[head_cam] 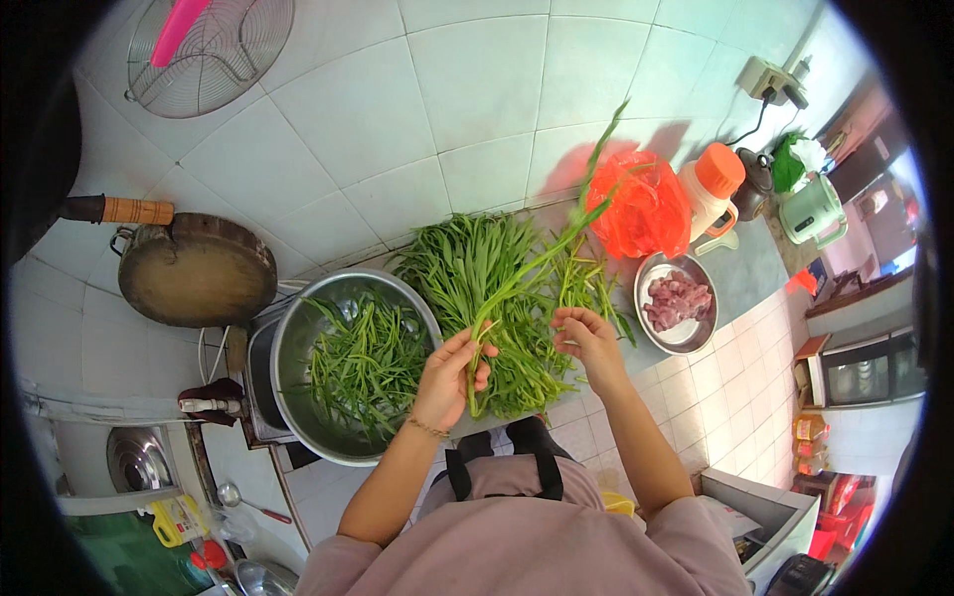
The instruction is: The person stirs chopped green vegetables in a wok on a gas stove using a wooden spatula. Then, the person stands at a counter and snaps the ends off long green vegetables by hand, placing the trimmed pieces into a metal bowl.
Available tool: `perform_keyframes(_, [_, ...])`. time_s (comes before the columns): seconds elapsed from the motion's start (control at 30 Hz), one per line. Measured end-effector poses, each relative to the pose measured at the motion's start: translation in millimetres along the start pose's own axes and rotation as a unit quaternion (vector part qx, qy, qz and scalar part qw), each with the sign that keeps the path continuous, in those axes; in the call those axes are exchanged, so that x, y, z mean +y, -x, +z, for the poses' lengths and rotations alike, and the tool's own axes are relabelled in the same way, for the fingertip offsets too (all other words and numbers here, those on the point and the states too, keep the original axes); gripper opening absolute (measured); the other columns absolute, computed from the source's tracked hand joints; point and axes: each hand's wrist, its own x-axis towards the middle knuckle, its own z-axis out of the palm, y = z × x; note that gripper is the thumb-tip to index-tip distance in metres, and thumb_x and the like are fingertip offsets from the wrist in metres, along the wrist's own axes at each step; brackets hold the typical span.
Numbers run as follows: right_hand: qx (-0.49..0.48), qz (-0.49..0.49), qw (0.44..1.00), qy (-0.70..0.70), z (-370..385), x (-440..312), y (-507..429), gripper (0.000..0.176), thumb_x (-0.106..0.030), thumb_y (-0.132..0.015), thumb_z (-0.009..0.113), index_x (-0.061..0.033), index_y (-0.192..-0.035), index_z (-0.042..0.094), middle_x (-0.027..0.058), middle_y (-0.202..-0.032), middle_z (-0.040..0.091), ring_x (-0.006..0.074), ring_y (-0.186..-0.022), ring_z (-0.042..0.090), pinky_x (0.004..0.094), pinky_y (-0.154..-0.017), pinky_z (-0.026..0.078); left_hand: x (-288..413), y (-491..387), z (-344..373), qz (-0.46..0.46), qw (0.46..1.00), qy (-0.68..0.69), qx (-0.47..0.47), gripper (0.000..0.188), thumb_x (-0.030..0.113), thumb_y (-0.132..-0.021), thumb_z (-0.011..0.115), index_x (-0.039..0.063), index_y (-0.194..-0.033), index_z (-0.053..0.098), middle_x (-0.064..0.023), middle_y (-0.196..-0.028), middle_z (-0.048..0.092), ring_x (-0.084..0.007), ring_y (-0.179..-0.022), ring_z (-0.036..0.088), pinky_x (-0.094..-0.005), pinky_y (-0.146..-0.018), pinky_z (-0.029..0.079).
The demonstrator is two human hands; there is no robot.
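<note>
My left hand [452,380] is closed around the lower part of a long green leafy stalk [514,279], which arches up to the right. My right hand [592,346] is raised to the right of it with the fingers curled apart; nothing is seen in them. Under and behind both hands a pile of leafy greens [462,257] covers the counter. Short stem pieces [585,279] lie at the pile's right side. Left of my left hand, a large metal basin [285,372] holds loose broken greens [365,357].
Right of the pile are a steel bowl [712,328] of raw meat pieces [677,299], a red plastic bag [641,208], an orange-capped jug [712,182] and a green kettle [812,212]. A round wooden chopping board [197,272] leans on the tiled wall behind the basin.
</note>
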Motion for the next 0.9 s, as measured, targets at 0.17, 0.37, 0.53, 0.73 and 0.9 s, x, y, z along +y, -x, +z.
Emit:
perform_keyframes(0.17, [-0.012,0.034,0.999,0.04,-13,34,-1,0.022,-0.014,-0.088,0.052,-0.0021,-0.105,0.058,0.004,-0.093,0.063,0.009,-0.073,0.057,0.0236,-0.068,0.048,-47,-6,-23,-0.097,0.991,0.021,0.085,0.027,0.014,-0.093,0.046,0.004,-0.117,0.054,-0.0068,-0.095,0.061,-0.0127,-0.073,0.056,-0.0247,-0.061,0.047])
perform_keyframes(0.37, [-0.055,-0.022,0.991,0.124,-15,58,15,0.018,-0.01,-0.086,0.056,0.0022,-0.098,0.061,0.0039,-0.086,0.064,0.0074,-0.068,0.055,0.0218,-0.062,0.045,-49,-26,-15,-0.179,0.97,-0.117,0.112,0.034,0.039,-0.091,0.051,0.007,-0.086,0.055,-0.0093,-0.069,0.06,-0.0123,-0.051,0.053,-0.0256,-0.048,0.043])
perform_keyframes(0.53, [-0.008,-0.085,0.972,0.221,-12,31,29,0.015,-0.009,-0.086,0.059,0.0003,-0.096,0.063,0.0036,-0.088,0.063,0.0088,-0.074,0.057,0.0219,-0.066,0.046,-41,-22,2,-0.08,0.96,-0.253,0.086,0.035,0.033,-0.096,0.043,0.004,-0.111,0.056,-0.0056,-0.068,0.058,-0.0065,-0.043,0.044,-0.0203,-0.04,0.034])
perform_keyframes(0.73, [0.078,-0.33,0.892,0.298,-8,-31,20,0.013,-0.002,-0.079,0.062,-0.0031,-0.092,0.066,0.0081,-0.087,0.062,0.0175,-0.074,0.06,0.0265,-0.065,0.048,-28,11,6,-0.007,0.958,-0.285,0.023,0.033,0.022,-0.098,0.04,0.003,-0.122,0.052,-0.0056,-0.086,0.058,-0.0057,-0.047,0.046,-0.0187,-0.041,0.034])
perform_keyframes(0.9, [0.028,-0.487,0.775,0.402,2,-50,3,0.017,-0.002,-0.074,0.066,-0.0049,-0.091,0.064,0.0068,-0.094,0.061,0.0245,-0.081,0.059,0.0315,-0.069,0.049,-26,29,8,0.03,0.943,-0.327,-0.045,0.032,0.016,-0.096,0.043,0.003,-0.124,0.052,-0.0046,-0.087,0.058,-0.0053,-0.051,0.046,-0.0185,-0.045,0.037])
